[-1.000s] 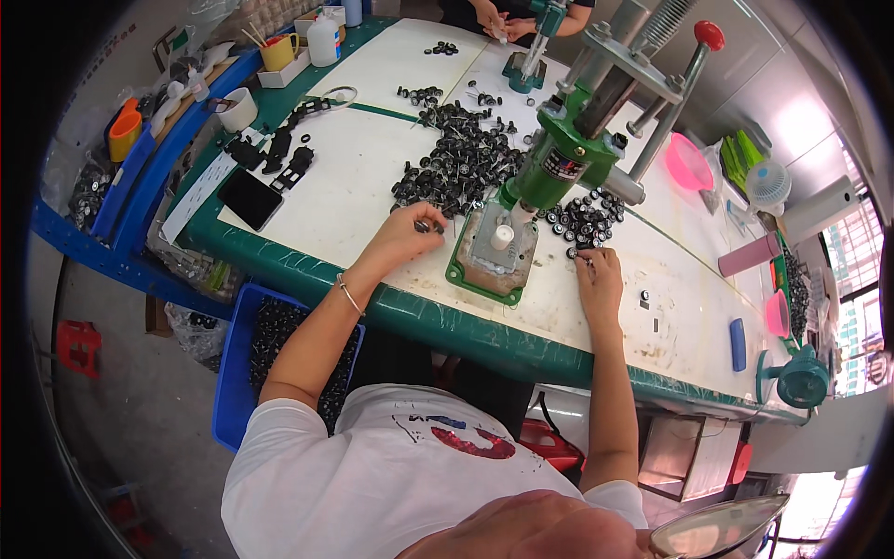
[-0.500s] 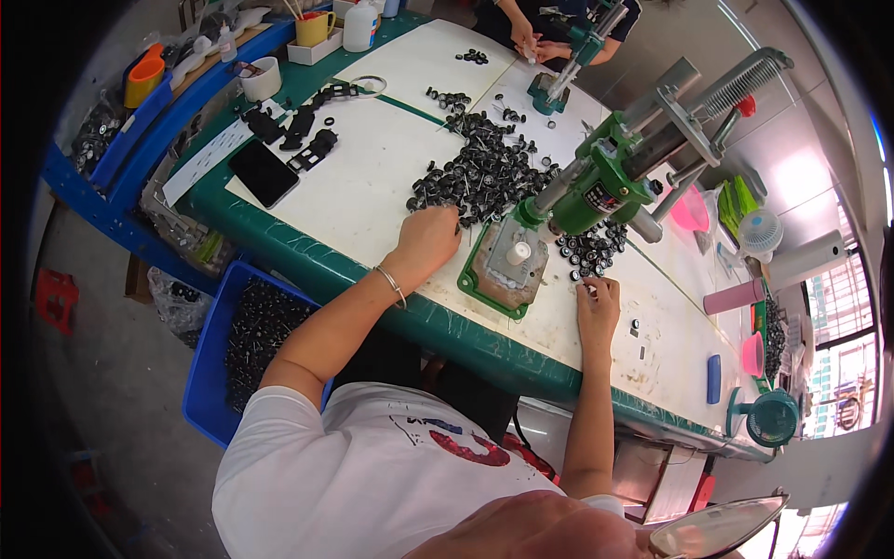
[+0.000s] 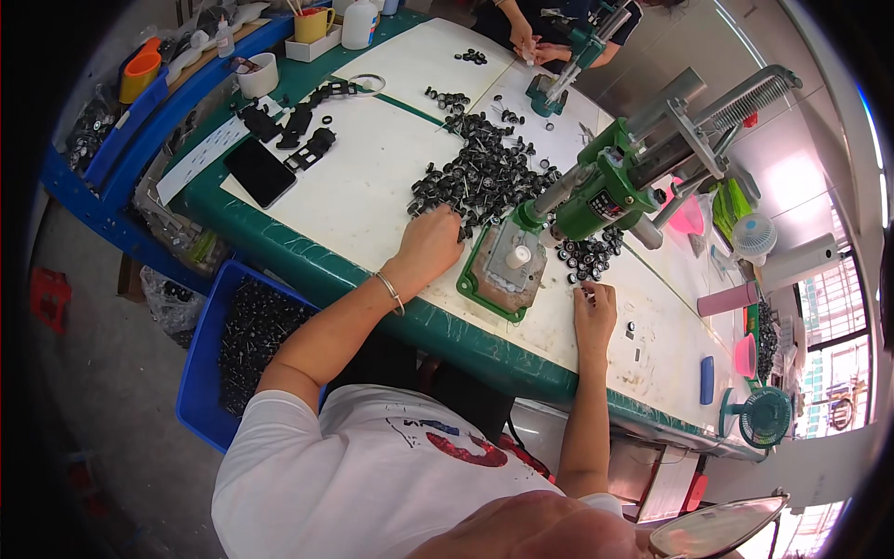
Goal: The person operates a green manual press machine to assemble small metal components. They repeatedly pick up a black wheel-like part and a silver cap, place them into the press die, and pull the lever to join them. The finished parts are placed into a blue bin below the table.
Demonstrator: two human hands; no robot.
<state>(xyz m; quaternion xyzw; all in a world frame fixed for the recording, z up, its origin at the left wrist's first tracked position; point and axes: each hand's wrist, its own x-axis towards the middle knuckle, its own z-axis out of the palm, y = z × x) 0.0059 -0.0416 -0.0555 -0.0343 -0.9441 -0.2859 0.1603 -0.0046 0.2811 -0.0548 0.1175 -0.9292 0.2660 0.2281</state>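
My left hand rests at the near edge of a pile of black wheels with metal axles. Its fingers are curled closed, and what they hold is hidden. To the right, my right hand is pinched on a small black wheel, just in front of a smaller pile of loose black wheels. Between my hands stands a green hand press. A white round peg sits upright on its base plate, with nothing visible on top.
A blue bin of black parts stands left below the table edge. A phone and black plastic parts lie at left. Across the table a person's hands work near another press. A green fan stands at right.
My right hand has drawn slightly toward me from the small wheel pile, fingers pinched. My left hand stays at the large pile. The view has shifted a little.
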